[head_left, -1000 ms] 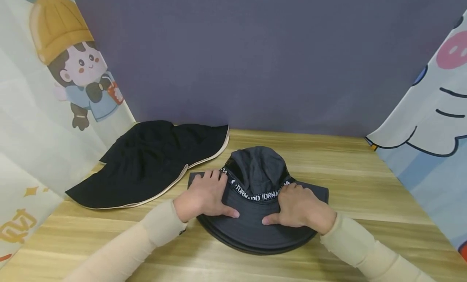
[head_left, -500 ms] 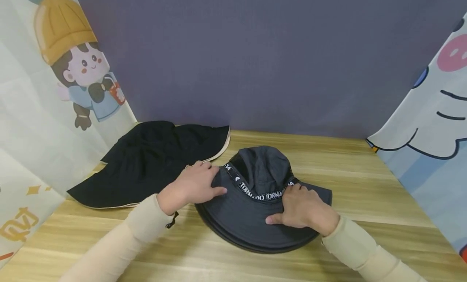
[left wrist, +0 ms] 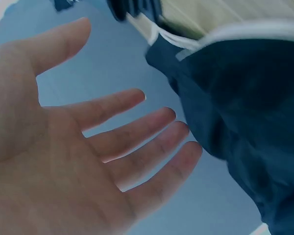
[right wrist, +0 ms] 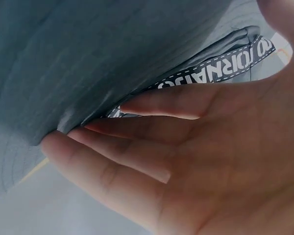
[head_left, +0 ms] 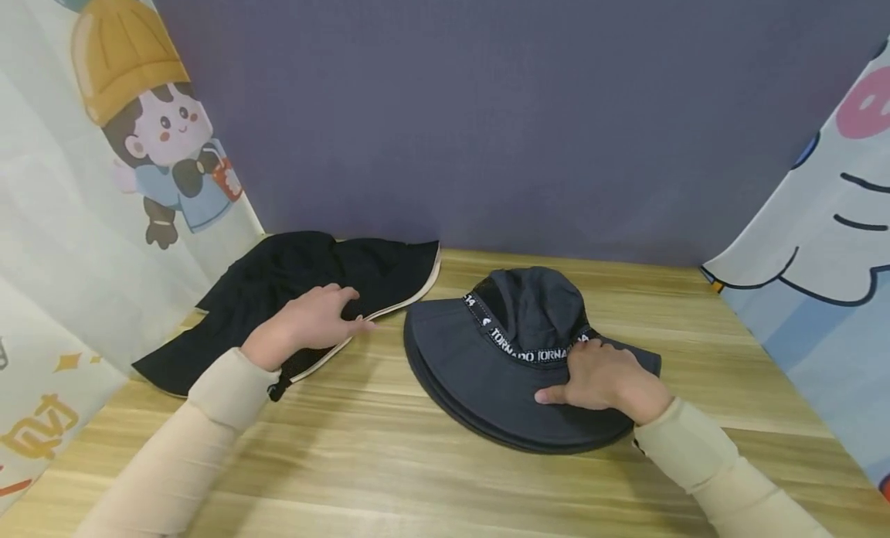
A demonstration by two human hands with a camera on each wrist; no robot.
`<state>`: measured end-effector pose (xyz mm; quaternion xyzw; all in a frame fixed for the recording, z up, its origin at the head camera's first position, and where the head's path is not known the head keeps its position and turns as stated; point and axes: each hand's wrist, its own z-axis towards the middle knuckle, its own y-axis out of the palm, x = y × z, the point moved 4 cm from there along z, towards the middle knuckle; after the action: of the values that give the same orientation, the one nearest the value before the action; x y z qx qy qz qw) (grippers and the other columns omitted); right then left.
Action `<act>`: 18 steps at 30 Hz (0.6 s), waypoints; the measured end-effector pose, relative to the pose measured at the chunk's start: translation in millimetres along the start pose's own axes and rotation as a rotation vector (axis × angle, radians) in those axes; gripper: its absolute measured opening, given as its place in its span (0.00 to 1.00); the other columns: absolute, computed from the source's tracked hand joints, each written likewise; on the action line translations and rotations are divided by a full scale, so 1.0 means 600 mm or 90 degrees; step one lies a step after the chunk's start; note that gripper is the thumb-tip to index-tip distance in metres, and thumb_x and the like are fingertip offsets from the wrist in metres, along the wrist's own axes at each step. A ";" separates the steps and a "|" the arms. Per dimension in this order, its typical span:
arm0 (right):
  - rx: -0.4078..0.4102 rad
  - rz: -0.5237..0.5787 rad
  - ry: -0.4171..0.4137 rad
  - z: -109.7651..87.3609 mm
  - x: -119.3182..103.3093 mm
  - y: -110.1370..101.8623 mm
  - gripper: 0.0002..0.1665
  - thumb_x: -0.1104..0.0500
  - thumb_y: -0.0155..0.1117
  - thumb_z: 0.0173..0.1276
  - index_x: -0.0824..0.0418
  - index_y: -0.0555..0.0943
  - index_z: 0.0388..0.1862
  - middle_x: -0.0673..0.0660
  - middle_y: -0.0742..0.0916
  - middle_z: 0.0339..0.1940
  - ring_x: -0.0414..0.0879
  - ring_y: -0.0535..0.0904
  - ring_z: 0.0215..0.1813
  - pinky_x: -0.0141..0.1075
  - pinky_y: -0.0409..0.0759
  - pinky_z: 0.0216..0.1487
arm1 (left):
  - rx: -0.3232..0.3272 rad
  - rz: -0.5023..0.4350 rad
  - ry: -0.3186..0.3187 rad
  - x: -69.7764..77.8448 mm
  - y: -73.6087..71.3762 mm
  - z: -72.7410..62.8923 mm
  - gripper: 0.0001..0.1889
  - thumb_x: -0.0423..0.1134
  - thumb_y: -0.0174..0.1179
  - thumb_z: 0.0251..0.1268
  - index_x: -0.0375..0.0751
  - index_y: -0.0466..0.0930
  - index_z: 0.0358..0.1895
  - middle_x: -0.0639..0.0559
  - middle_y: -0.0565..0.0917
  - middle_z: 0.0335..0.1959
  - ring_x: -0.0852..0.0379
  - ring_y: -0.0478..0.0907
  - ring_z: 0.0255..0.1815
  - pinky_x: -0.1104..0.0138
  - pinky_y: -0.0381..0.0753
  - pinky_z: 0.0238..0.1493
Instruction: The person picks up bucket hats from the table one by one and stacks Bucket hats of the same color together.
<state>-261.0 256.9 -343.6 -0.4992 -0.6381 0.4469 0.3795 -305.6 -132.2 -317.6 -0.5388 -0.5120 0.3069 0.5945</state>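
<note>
From where I stand, the grey hat [head_left: 480, 360] lies right of the middle of the desk [head_left: 389, 445], nearer the back edge than the front edge, which is out of sight. The right hand [head_left: 603, 374] rests on it, thumb laid along the brim, hiding the end of the lettered band [head_left: 518, 351]. Only the right wrist view gives me that palm: the fingers are fairly straight, their tips against the cloth, not gripping.

A second dark rim shows under the brim; I can't tell whether it is another layer or another hat.

The left hand [head_left: 313, 318] is over the front of the black hat [head_left: 267, 279] in the back left corner, covering part of it. The left wrist view shows its fingers loosely spread and holding nothing, just beside blurred dark fabric; contact I can't judge.

The black hat is soft and rumpled, its wavy brim edged in pale trim [head_left: 399, 304]. The grey one has a creased, rounded crown and a smooth, wide brim. A small dark piece [head_left: 278, 389] at the left sleeve cuff is hard to make out.
</note>
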 end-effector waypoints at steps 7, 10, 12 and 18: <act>-0.008 0.025 0.012 0.008 0.029 0.000 0.76 0.16 0.60 0.54 0.86 0.63 0.68 0.85 0.70 0.65 0.79 0.69 0.65 0.66 0.73 0.56 | 0.032 0.031 -0.059 -0.045 -0.028 -0.007 0.39 0.58 0.59 0.72 0.29 0.67 0.72 0.27 0.69 0.69 0.28 0.67 0.68 0.35 0.67 0.63; -0.010 0.033 0.022 0.010 0.042 0.000 0.77 0.16 0.60 0.54 0.86 0.62 0.69 0.86 0.69 0.66 0.79 0.68 0.65 0.67 0.72 0.56 | 0.045 0.047 -0.083 -0.065 -0.042 -0.008 0.39 0.58 0.58 0.73 0.29 0.67 0.72 0.26 0.68 0.69 0.26 0.65 0.68 0.33 0.66 0.63; -0.011 0.038 0.030 0.012 0.050 -0.001 0.77 0.16 0.59 0.54 0.86 0.61 0.69 0.86 0.69 0.66 0.80 0.67 0.65 0.67 0.72 0.56 | 0.044 0.045 -0.093 -0.080 -0.051 -0.008 0.37 0.57 0.55 0.75 0.28 0.65 0.73 0.25 0.66 0.70 0.25 0.64 0.69 0.32 0.65 0.63; -0.016 0.056 0.048 0.016 0.071 -0.003 0.77 0.16 0.60 0.54 0.87 0.62 0.68 0.87 0.68 0.66 0.81 0.67 0.65 0.70 0.70 0.56 | 0.035 0.062 -0.131 -0.129 -0.059 -0.016 0.33 0.48 0.46 0.80 0.23 0.59 0.73 0.20 0.60 0.71 0.21 0.58 0.70 0.31 0.62 0.64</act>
<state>-279.6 296.7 -343.4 -0.5479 -0.6062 0.4362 0.3769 -325.5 -214.6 -304.4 -0.5121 -0.5345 0.4033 0.5379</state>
